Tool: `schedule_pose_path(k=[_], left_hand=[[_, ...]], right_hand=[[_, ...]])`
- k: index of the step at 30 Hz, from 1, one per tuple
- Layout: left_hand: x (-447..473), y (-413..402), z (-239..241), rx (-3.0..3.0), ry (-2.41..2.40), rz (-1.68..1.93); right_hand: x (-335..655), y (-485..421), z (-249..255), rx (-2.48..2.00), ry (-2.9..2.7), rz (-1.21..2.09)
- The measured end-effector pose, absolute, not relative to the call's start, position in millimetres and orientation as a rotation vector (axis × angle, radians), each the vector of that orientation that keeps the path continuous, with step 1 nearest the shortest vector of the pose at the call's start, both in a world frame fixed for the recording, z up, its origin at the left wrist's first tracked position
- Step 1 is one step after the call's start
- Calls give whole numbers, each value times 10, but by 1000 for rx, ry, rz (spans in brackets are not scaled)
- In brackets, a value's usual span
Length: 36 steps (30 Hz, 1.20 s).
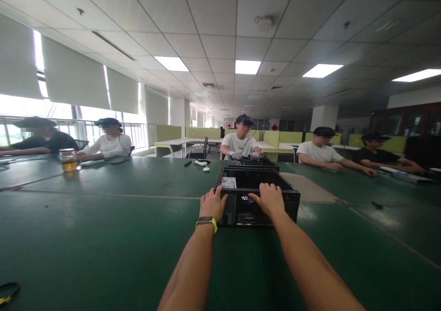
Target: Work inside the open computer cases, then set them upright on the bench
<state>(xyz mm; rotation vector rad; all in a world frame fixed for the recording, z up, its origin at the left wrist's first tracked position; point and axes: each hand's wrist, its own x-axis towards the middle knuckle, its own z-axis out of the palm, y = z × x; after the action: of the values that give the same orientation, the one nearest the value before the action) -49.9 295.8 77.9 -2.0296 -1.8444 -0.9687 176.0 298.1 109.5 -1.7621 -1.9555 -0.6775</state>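
Note:
A black computer case (pixel 291 206) lies in front of me on the green table, its top side open. My left hand (pixel 212 203) grips its near left corner, fingers over the upper edge and thumb on the near face. Farther right, my right hand (pixel 271 200) is closed over the same near edge, thumb against the panel. Inside the case, at the left, a silver metal part with a pale label (pixel 229 182) shows. A yellow-green banded watch (pixel 206 222) is on my left wrist.
Across the table (pixel 103 219), a gloved co-worker (pixel 241 142) handles another black case (pixel 253 162). More people sit left and right. A jar of amber liquid (pixel 69 162) stands left; small white items (pixel 201 162) lie beyond my case, a grey mat (pixel 310 188) to its right.

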Motion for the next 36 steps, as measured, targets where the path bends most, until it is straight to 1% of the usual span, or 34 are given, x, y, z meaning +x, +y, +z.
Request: schedule_pose_path(k=[5,36], left_hand=[[-493,2939,802,-2053,-1878,-933],[-439,2968,795,-2051,-1918,-925]], right_hand=[[1768,2994,1138,-1816,-2004,-538],[1654,2944,1120,-1982,-1796,-449]])
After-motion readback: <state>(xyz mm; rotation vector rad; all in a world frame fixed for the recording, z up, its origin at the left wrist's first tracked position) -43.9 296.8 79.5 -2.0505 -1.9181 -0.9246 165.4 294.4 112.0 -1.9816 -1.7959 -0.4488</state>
